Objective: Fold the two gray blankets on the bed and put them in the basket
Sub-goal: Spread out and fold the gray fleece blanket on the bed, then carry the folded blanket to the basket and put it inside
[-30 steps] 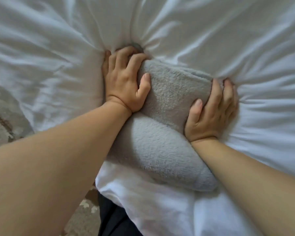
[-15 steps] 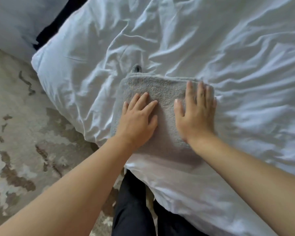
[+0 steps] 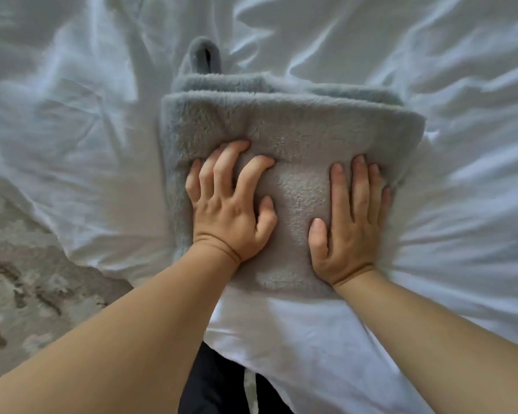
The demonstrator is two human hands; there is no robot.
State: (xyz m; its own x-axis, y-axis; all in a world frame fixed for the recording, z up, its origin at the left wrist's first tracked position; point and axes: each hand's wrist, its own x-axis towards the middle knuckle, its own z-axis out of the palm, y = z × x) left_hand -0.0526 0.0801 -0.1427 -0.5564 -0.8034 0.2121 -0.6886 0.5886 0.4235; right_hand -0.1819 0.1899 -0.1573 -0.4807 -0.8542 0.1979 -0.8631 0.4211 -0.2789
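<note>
A folded gray fleece blanket (image 3: 287, 124) lies as a thick rectangular stack on the white bed sheet (image 3: 431, 70) near the bed's edge. A small folded loop of gray fabric (image 3: 205, 56) sticks out behind its far left corner. My left hand (image 3: 231, 204) presses on the blanket's left side with fingers bent and spread. My right hand (image 3: 352, 216) lies flat on the right side, fingers straight and together. No basket and no second blanket are in view.
Rumpled white bedding surrounds the blanket on all sides. A patterned beige and brown carpet (image 3: 27, 279) shows at the lower left beside the bed. My dark trousers (image 3: 222, 383) appear at the bottom, against the bed's edge.
My hands went from gripping the bundle's sides to pressing flat on top. The blanket now lies flatter, and the view has moved closer over it.
</note>
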